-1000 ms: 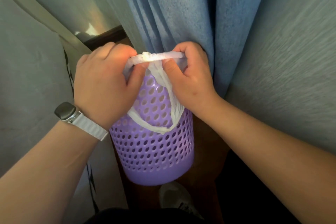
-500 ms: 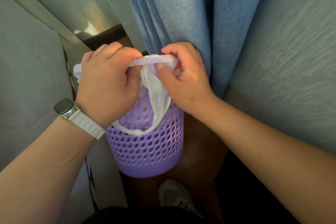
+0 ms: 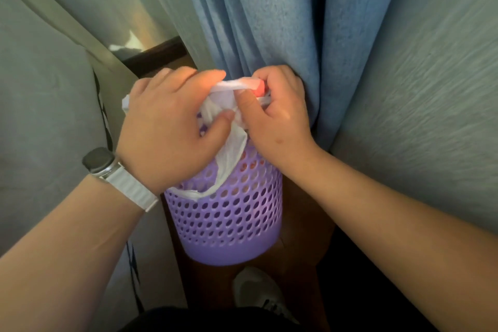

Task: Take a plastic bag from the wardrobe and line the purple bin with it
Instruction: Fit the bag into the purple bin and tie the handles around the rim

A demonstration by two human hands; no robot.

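Both hands, left (image 3: 167, 132) and right (image 3: 277, 118), pinching thin white plastic bag (image 3: 231, 151) at rim of purple bin (image 3: 229, 218) beside blue curtain (image 3: 283, 21); likely to tear or slip off if overstretched.

Soft daylight (upper left), blurred edges

Bin (image 3: 226, 224) on floor (image 3: 301, 245), curtain (image 3: 283, 21) behind, shoe (image 3: 258, 294) before.

A home room — blue curtain (image 3: 291, 21), wooden floor (image 3: 304, 245), purple bin (image 3: 229, 221).
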